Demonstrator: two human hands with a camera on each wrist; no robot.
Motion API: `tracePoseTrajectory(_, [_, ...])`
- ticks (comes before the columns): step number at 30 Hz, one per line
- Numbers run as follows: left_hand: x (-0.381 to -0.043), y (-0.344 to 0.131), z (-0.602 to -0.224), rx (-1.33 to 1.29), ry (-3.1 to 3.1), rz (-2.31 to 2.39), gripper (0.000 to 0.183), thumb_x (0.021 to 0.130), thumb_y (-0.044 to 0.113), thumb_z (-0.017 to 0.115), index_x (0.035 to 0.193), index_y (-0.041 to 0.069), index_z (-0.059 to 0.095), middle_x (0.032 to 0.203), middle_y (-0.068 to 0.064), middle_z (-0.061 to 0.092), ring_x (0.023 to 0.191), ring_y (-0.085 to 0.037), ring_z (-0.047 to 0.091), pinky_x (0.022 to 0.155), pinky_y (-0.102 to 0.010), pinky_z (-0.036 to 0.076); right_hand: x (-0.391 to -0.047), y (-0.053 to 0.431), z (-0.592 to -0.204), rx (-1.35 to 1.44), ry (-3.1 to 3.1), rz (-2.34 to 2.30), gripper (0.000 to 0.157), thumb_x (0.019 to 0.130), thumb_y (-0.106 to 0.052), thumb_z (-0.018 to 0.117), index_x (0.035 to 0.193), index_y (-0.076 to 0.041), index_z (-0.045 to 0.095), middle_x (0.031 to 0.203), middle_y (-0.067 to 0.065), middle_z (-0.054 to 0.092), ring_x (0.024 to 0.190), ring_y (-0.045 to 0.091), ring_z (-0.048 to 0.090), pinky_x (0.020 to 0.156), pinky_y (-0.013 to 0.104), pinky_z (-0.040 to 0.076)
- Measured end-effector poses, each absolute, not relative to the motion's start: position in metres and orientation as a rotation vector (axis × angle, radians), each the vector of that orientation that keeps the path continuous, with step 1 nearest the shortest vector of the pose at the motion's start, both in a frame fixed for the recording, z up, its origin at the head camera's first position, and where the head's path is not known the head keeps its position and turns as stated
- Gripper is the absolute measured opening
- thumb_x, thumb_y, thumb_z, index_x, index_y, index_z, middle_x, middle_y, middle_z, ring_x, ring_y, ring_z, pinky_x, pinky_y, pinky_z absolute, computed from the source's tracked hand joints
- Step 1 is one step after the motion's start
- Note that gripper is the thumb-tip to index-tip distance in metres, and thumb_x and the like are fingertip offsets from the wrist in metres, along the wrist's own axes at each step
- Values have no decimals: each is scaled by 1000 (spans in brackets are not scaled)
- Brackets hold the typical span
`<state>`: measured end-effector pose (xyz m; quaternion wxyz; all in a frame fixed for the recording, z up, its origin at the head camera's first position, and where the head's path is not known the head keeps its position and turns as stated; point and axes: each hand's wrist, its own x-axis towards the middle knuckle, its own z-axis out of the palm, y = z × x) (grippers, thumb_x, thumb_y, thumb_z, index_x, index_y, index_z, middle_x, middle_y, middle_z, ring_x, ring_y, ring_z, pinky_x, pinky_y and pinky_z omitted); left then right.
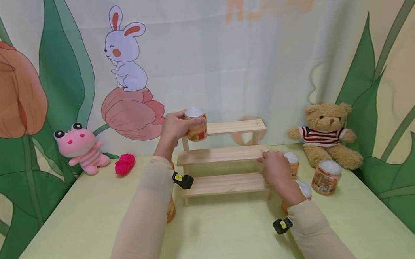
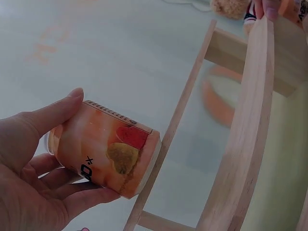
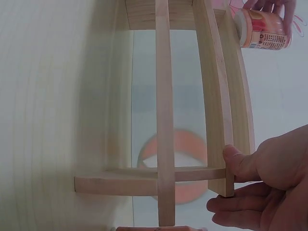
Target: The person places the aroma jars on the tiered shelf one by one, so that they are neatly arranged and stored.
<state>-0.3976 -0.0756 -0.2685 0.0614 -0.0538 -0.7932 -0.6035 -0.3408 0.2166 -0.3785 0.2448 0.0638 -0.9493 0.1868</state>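
My left hand (image 1: 173,129) grips a can (image 1: 196,128) with an orange fruit label and silvery lid, thumb on one side and fingers on the other. The can is upright at the left end of the top plank of a three-tier wooden shelf (image 1: 223,155). In the left wrist view its base appears against the plank's edge; whether it bears weight there I cannot tell. My right hand (image 1: 277,172) pinches the right end of the middle plank. The right wrist view shows the thumb (image 3: 236,161) on that plank, fingers beyond it.
Right of the shelf stand similar cans (image 1: 326,177), two partly behind my right hand and forearm. Another orange can (image 1: 171,211) is mostly hidden by my left forearm. A teddy bear (image 1: 325,138) sits back right; a pink frog plush (image 1: 82,149) and red yarn (image 1: 125,164) lie back left.
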Motion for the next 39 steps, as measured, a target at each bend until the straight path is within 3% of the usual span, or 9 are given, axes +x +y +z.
tracePoseTrajectory(10, [-416, -69, -266, -84, -2432, -1808, 67, 77, 42, 87, 135, 17, 66, 126, -5, 65, 114, -24, 57, 95, -42, 53, -339, 218, -377, 181, -2595, 501, 17, 94, -11, 70, 89, 4, 75, 82, 24, 70, 74, 43, 67, 62, 54, 54])
tracePoseTrajectory(21, [-432, -61, -274, -106, -2314, -1916, 65, 80, 37, 86, 137, 16, 63, 130, -7, 63, 118, -25, 56, 102, -41, 48, -340, 219, -378, 192, -2585, 491, 17, 93, -11, 71, 86, 4, 75, 78, 22, 69, 71, 41, 67, 61, 53, 55])
tracePoseTrajectory(39, [-442, -59, -274, -84, -2288, -1944, 70, 81, 36, 85, 143, 16, 58, 134, -7, 62, 121, -23, 56, 103, -39, 48, -340, 219, -378, 197, -2586, 493, 17, 93, -11, 71, 88, 4, 75, 79, 21, 70, 72, 40, 67, 60, 52, 55])
